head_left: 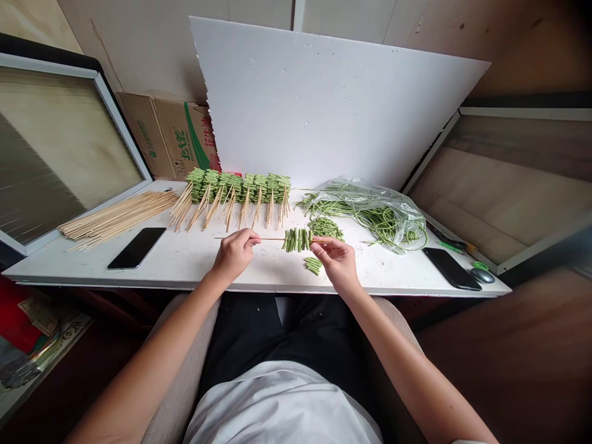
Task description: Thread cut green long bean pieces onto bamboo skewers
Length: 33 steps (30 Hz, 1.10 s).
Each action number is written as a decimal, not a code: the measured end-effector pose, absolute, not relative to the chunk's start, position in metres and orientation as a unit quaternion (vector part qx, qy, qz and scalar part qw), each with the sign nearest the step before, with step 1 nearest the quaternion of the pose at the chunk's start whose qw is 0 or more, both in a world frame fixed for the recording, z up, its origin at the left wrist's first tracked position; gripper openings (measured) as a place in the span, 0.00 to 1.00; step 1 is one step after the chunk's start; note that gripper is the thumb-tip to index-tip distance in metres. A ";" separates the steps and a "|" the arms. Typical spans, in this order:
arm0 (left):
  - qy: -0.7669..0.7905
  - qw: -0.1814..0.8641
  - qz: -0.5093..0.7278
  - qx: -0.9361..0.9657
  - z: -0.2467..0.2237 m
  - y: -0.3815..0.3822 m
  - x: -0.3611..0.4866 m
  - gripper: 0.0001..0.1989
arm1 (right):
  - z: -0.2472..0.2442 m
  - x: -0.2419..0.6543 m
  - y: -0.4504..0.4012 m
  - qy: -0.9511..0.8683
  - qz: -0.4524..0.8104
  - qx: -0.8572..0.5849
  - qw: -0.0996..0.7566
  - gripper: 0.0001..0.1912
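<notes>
A thin wooden skewer (272,238) is held level above the table's front part, with several short green bean pieces (297,240) threaded crosswise on it. My left hand (237,251) pinches the skewer left of the beans. On the other side, my right hand (337,258) grips it with thumb and fingers, touching the end of the row of beans. Below lies a small group of cut beans (313,265), and behind my right hand is a pile of cut pieces (326,227).
Stacked bean skewers (235,188) line the back of the white table (194,275). Bare skewers (120,216) and a phone (137,248) lie left. Long beans in a plastic bag (383,216), another phone (451,269) and a mouse (482,275) lie right. A white board (333,111) stands behind.
</notes>
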<state>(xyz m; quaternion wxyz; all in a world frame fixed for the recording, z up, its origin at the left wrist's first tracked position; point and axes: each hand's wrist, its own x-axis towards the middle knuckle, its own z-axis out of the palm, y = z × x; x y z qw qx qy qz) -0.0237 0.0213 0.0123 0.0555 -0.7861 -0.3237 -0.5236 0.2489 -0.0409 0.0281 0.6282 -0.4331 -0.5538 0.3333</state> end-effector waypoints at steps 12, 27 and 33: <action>-0.293 0.102 -0.519 -0.796 0.011 0.025 -0.028 0.19 | 0.029 0.250 -0.041 -0.570 0.321 -0.440 0.615 0.16; -0.312 0.095 -0.525 -0.786 0.009 0.024 -0.026 0.14 | 0.029 0.255 -0.035 -0.588 0.316 -0.452 0.592 0.18; -0.339 0.078 -0.521 -0.780 0.006 0.028 -0.028 0.10 | 0.026 0.294 -0.019 -0.733 0.197 -0.497 0.421 0.15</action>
